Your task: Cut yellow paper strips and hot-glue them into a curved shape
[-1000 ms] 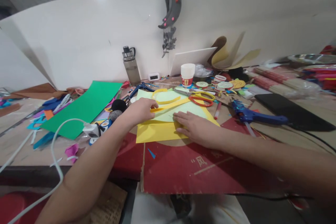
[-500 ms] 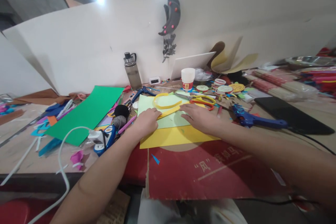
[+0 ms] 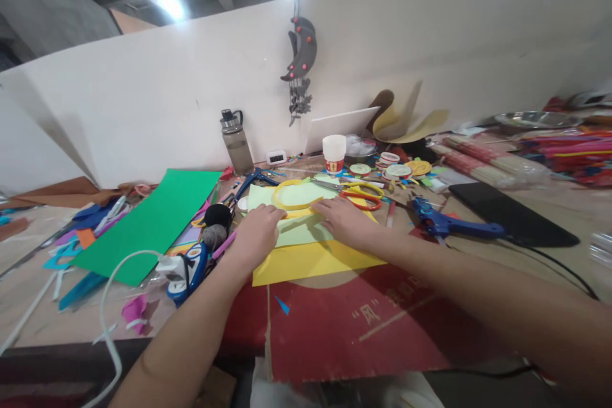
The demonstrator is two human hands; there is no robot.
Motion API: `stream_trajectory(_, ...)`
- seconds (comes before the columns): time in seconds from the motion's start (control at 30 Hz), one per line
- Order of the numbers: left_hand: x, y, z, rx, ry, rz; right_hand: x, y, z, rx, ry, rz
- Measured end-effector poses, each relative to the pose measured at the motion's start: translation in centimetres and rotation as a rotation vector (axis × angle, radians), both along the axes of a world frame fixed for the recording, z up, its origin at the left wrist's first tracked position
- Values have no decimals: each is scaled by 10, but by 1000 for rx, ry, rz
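A narrow yellow strip [image 3: 299, 212], perhaps felt or foam, stretches between my two hands over a pale green sheet [image 3: 299, 234]. My left hand [image 3: 258, 233] is closed on the strip's left end, fingers together. At the other end, my right hand [image 3: 343, 220] grips it with the fingertips. Just behind lies a curved yellow strip [image 3: 276, 196] in an open loop; whether it is joined to the held one cannot be made out. Under the green sheet is a yellow sheet [image 3: 287, 262]. Scissors with yellow handles [image 3: 368, 189] and a pair with red handles [image 3: 367, 205] lie beyond my right hand.
A blue glue gun [image 3: 449, 224] and a black slab [image 3: 516, 213] lie at the right. Behind stand a paper cup [image 3: 334, 156] and a water bottle [image 3: 238, 148]. At left are a green sheet [image 3: 155, 220] and a white cable [image 3: 106, 306]. A red board [image 3: 344, 338] lies in front.
My head view has tilted up and turned slightly right, so the scene sits lower and further left. Both hands still hold the yellow strip, which now looks more level.
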State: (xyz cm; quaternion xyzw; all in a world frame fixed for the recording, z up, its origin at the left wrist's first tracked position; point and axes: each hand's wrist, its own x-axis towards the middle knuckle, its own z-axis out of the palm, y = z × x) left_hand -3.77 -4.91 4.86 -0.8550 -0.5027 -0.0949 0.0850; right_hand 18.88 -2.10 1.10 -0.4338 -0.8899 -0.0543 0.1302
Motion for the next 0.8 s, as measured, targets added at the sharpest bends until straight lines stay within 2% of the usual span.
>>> stream_trajectory(0.07,-5,0,6,19,-43,-23,-1,-7,7,8,-12,-8)
stream_trajectory(0.13,-6,1,7,20,-77,-41,2,-11,11,27,-38,-14)
stream_trajectory(0.2,-4,3,0,-19,-85,-73,9,-11,10,54,-94,-34)
stream_trajectory(0.3,8,4,-17,-150,-50,-175,25,-12,-1,46,-167,-50)
stream_trajectory(0.37,15,1,-25,-191,-32,-199,32,-15,-10,2,-119,-21)
stream_trajectory(0.43,19,-3,-28,-227,-9,-191,30,-21,-17,-46,-47,26)
stream_trajectory(0.57,17,-11,-23,-321,42,-165,6,-35,-19,-160,-7,154)
stream_trajectory(0.67,9,-9,-20,-399,3,-144,-8,-40,-18,-234,-1,158)
stream_trajectory(0.8,-4,1,-24,-407,-44,-27,-9,-40,-18,-268,-9,141)
